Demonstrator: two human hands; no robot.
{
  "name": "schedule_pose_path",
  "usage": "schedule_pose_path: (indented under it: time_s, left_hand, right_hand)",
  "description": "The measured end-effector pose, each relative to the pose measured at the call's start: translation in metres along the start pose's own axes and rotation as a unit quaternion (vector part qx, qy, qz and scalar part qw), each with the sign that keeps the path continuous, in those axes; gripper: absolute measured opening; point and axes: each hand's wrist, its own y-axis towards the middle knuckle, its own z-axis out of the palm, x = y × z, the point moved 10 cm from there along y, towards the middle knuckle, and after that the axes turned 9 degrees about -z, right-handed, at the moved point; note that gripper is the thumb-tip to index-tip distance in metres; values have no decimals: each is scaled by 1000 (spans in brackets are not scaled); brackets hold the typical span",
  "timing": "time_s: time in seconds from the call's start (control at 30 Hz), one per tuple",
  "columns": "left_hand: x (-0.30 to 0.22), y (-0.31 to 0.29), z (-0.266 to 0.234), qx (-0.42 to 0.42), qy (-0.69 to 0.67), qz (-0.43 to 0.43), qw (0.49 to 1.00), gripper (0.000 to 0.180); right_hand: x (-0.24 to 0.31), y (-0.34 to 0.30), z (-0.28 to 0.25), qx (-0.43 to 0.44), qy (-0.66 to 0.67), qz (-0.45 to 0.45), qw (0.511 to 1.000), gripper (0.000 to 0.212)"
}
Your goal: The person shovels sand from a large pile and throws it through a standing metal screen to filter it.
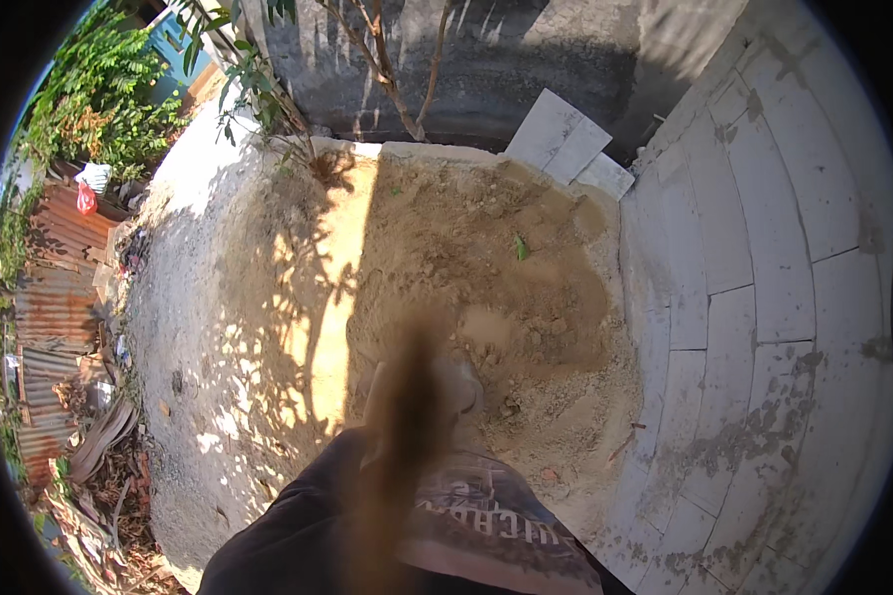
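A long, narrow, brown shaft-like object, strongly blurred by closeness to the lens, rises from the lower edge across the person's dark top with a pale printed panel. Its upper end overlaps a bed of loose tan sandy soil. Its material cannot be told; if a wooden handle, it should be stiff, fairly light and not fragile, best grasped around its length. Neither the left hand nor the right hand can be made out — whether either is open, closed or gripping the shaft cannot be told, nor on which side of them it lies.

Outward, a small green leaf lies on the soil. A pale grey wall of large rectangular blocks bounds the right; flat light-grey slabs stand near a dark grey rendered wall beyond. At far left — past sunlit ground — are rust-red corrugated metal sheets.
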Motion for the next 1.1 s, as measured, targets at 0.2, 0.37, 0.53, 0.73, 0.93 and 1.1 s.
schedule_pose_path:
  time_s: [0.2,0.37,0.53,0.73,0.93,1.1]
  left_hand:
    - [35,34,-14,40,-117,-11,992,20]
    - [75,51,-13,120,-202,-10,972,21]
    - [82,12,7,23,-131,88,987,30]
    - [60,-16,66,94,-397,-16,913,26]
    - [11,-19,87,146,-504,23,851,20]
    - [-91,-57,102,236,-546,-38,803,17]
  right_hand:
    - [14,62,-48,67,-15,-27,997,17]
    - [40,113,-79,109,-7,-73,991,15]
    - [52,156,-98,142,1,-105,984,13]
    - [19,177,-109,217,48,26,975,12]
    - [47,185,-101,279,-33,-55,958,18]
    - [55,170,-127,294,-98,-59,949,26]
